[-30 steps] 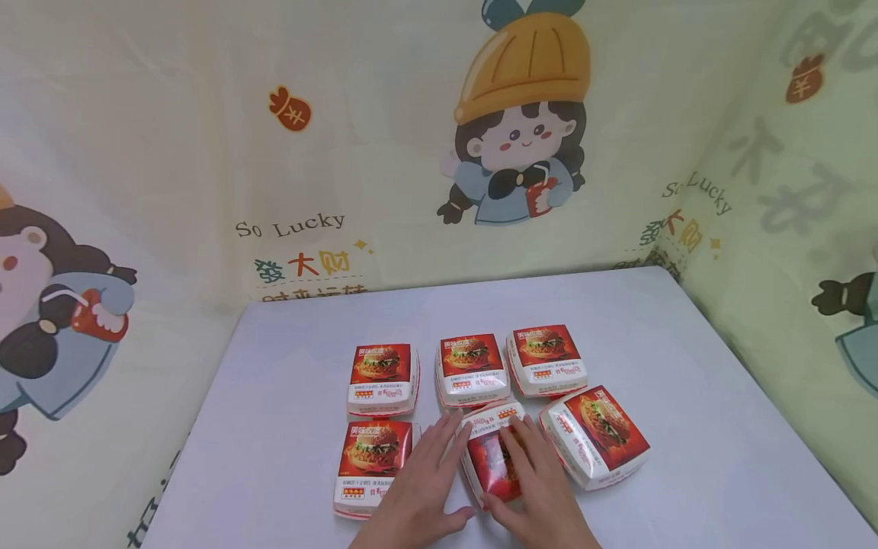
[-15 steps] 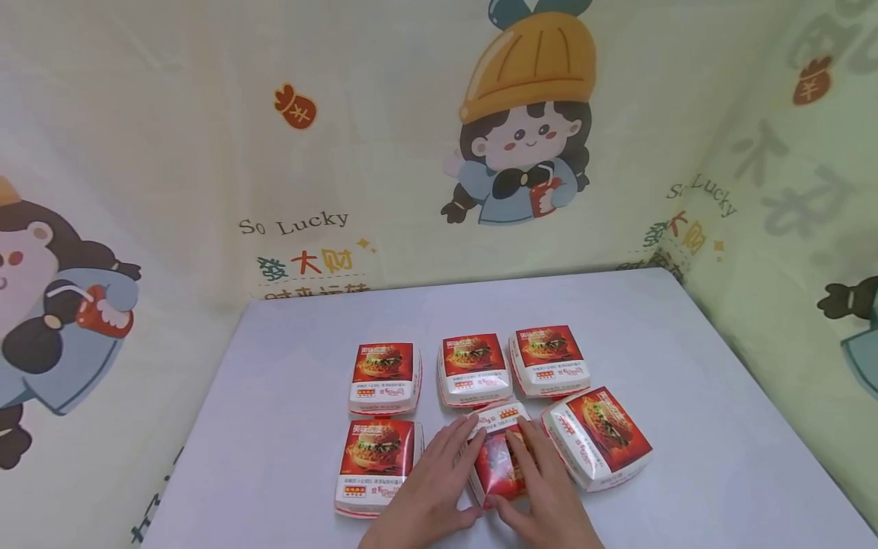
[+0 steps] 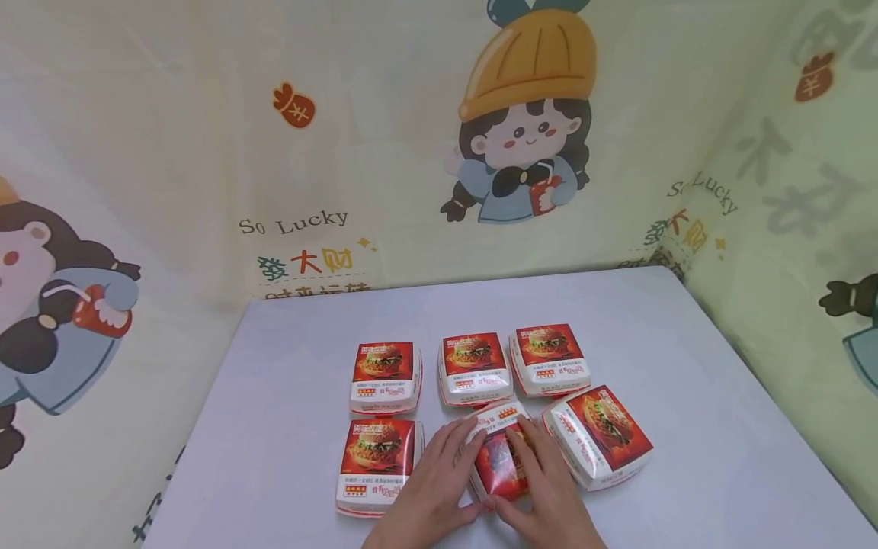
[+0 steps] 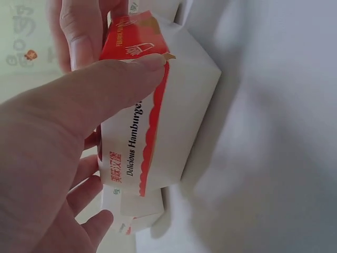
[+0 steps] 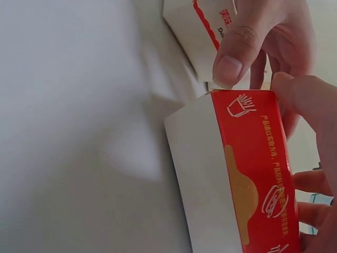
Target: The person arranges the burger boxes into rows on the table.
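Observation:
In the head view, a red-and-white hamburger box [image 3: 504, 467] lies lid up at the front middle, turned so its print is upside down. My left hand [image 3: 435, 484] holds its left side, fingers along the lid's edge. In the left wrist view, the left thumb [image 4: 131, 76] presses the box's corner beside the red scalloped lid rim. My right hand [image 3: 549, 488] spreads over the lid's right part, its thumb at the near edge. The right wrist view shows the red front flap [image 5: 258, 174] with a tan tab; the lid looks shut. Palms hide part of the lid.
Several similar boxes surround it: two at the left, near [image 3: 376, 465] and far [image 3: 386, 377], two behind it, centre [image 3: 475, 370] and right [image 3: 549, 360], and an angled one [image 3: 598, 436] close at the right. A white table [image 3: 288, 381] meets a printed cloth backdrop [image 3: 391, 152].
The left hand has shifted slightly right, and its thumb has come in to the box's near-left corner. The held box has moved very little; the other boxes stay put.

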### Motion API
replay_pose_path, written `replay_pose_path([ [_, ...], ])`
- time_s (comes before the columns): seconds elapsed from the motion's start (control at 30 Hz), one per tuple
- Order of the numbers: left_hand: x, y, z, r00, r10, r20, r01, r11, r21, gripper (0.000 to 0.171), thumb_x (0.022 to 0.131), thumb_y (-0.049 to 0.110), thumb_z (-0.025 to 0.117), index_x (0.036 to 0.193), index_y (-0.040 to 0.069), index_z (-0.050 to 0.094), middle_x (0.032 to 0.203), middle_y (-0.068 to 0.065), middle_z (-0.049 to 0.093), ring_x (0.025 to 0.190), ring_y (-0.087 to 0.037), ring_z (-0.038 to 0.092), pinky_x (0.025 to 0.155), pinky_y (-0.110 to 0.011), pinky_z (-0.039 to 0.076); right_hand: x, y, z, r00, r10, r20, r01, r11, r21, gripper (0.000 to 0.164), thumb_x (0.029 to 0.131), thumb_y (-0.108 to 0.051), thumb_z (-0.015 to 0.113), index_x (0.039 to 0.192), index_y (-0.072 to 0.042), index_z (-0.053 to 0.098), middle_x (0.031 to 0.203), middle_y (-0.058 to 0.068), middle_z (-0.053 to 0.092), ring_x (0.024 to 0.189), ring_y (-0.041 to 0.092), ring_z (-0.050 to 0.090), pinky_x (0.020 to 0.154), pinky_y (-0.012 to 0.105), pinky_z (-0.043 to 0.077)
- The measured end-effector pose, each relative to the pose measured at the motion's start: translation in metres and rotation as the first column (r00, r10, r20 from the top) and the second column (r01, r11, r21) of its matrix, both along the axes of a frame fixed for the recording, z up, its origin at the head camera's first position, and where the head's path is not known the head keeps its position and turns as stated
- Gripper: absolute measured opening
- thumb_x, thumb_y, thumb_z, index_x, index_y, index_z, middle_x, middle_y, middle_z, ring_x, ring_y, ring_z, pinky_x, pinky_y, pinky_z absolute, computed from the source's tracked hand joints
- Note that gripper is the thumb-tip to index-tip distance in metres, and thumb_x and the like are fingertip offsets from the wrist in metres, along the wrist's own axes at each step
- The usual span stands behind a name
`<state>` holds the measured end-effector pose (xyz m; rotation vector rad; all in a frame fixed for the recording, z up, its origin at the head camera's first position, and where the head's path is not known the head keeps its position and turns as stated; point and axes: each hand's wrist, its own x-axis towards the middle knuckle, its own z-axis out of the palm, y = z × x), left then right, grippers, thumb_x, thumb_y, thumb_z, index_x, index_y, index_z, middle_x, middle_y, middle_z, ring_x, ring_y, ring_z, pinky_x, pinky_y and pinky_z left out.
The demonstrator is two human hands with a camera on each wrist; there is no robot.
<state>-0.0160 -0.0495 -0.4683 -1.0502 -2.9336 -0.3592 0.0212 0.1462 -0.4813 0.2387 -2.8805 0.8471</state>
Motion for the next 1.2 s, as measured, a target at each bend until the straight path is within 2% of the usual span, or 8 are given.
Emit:
replay_pose_path([
  [0.13, 0.0011, -0.0001, -0.0005, 1.0, -0.005, 0.0, 0.005, 1.0, 0.01, 0.095, 0.078, 0.055, 0.078, 0.153, 0.016, 0.036, 0.161, -0.002, 0.029, 0.145, -0.02, 0.032, 0.113, -0.043, 0.043, 0.0013, -0.0008, -0.0023, 1.0, -0.009, 0.013, 0.009, 1.0, -0.006, 0.095, 0.073, -0.064, 0.076, 0.147, -0.015, 0.044, 0.156, 0.011, 0.035, 0.142, 0.039, 0.031, 0.108, 0.068, 0.036],
  [0.37, 0.0033, 0.0003, 0.0019, 0.999, -0.007, 0.039, 0.007, 1.0, -0.009, 0.094, 0.079, 0.053, 0.078, 0.153, 0.017, 0.035, 0.162, -0.001, 0.026, 0.147, -0.024, 0.028, 0.111, -0.045, 0.045, 0.0025, -0.0019, -0.0044, 0.997, -0.034, -0.067, 0.035, 0.999, 0.018, 0.097, 0.068, -0.064, 0.081, 0.144, -0.015, 0.047, 0.154, 0.014, 0.035, 0.136, 0.039, 0.037, 0.1, 0.067, 0.044],
  [0.53, 0.0042, 0.0009, 0.003, 0.999, -0.015, 0.031, 0.015, 1.0, 0.0, 0.094, 0.078, 0.049, 0.081, 0.153, 0.015, 0.035, 0.162, -0.004, 0.026, 0.148, -0.027, 0.029, 0.108, -0.045, 0.047, 0.0021, -0.0032, 0.0018, 0.999, -0.041, -0.034, 0.042, 0.998, 0.038, 0.097, 0.066, -0.058, 0.084, 0.145, -0.016, 0.047, 0.151, 0.013, 0.039, 0.133, 0.037, 0.043, 0.099, 0.063, 0.048],
  [0.77, 0.0014, 0.003, 0.0074, 0.997, -0.021, 0.071, 0.022, 1.0, -0.012, 0.101, 0.077, 0.041, 0.085, 0.157, 0.023, 0.026, 0.164, 0.001, 0.021, 0.151, -0.023, 0.024, 0.108, -0.043, 0.048, 0.002, 0.0001, 0.0038, 0.997, 0.019, -0.08, -0.014, 0.999, 0.053, 0.097, 0.063, -0.05, 0.087, 0.144, -0.014, 0.049, 0.148, 0.011, 0.045, 0.128, 0.031, 0.05, 0.094, 0.054, 0.055],
  [0.87, -0.0006, 0.0031, 0.0088, 0.995, -0.045, 0.085, 0.047, 0.998, -0.028, 0.102, 0.078, 0.038, 0.084, 0.158, 0.026, 0.023, 0.165, 0.003, 0.02, 0.152, -0.022, 0.023, 0.106, -0.041, 0.05, 0.0012, 0.0006, 0.0034, 0.996, 0.061, -0.071, -0.057, 0.997, 0.054, 0.097, 0.064, -0.052, 0.087, 0.145, -0.016, 0.048, 0.151, 0.007, 0.044, 0.131, 0.028, 0.049, 0.094, 0.051, 0.056],
  [0.97, -0.0017, 0.0023, 0.0093, 0.993, -0.065, 0.102, 0.069, 0.997, -0.036, 0.103, 0.078, 0.038, 0.084, 0.159, 0.023, 0.022, 0.165, 0.003, 0.02, 0.151, -0.022, 0.024, 0.106, -0.04, 0.05, 0.0012, 0.0007, 0.003, 0.995, 0.096, -0.041, -0.094, 0.994, 0.047, 0.096, 0.067, -0.056, 0.084, 0.147, -0.021, 0.046, 0.154, 0.001, 0.041, 0.138, 0.024, 0.044, 0.096, 0.049, 0.055],
  [1.03, -0.0021, 0.0013, 0.0095, 0.993, -0.078, 0.092, 0.082, 0.996, -0.037, 0.103, 0.078, 0.04, 0.083, 0.159, 0.02, 0.022, 0.165, 0.001, 0.021, 0.151, -0.022, 0.026, 0.107, -0.039, 0.049, 0.0013, 0.001, 0.0024, 0.994, 0.11, -0.026, -0.108, 0.993, 0.049, 0.095, 0.068, -0.059, 0.083, 0.148, -0.024, 0.045, 0.155, -0.003, 0.04, 0.141, 0.02, 0.039, 0.097, 0.047, 0.055],
  [1.2, -0.0018, 0.0002, 0.0092, 0.995, -0.092, 0.025, 0.093, 0.995, -0.042, 0.104, 0.076, 0.044, 0.084, 0.157, 0.014, 0.026, 0.164, -0.003, 0.024, 0.148, -0.023, 0.032, 0.108, -0.037, 0.048, -0.0006, 0.0032, -0.0002, 0.988, 0.133, -0.073, -0.129, 0.989, 0.067, 0.097, 0.067, -0.058, 0.084, 0.148, -0.024, 0.044, 0.155, -0.002, 0.039, 0.142, 0.02, 0.035, 0.099, 0.048, 0.054],
])
